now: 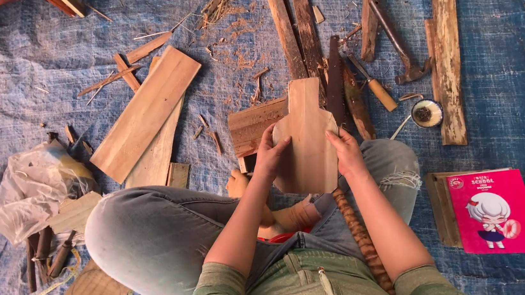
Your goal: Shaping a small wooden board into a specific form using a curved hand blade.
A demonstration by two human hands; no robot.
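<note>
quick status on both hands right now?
Left hand: closed on the left edge of the cut wooden board.
Right hand: closed on the same board's right edge.

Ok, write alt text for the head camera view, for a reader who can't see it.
Seen from above, a person sitting cross-legged on a blue tarp holds a pale cut wooden board with both hands, the left hand and right hand gripping its sides. Planks, a hammer, a saw and a pink booklet lie around.
</note>
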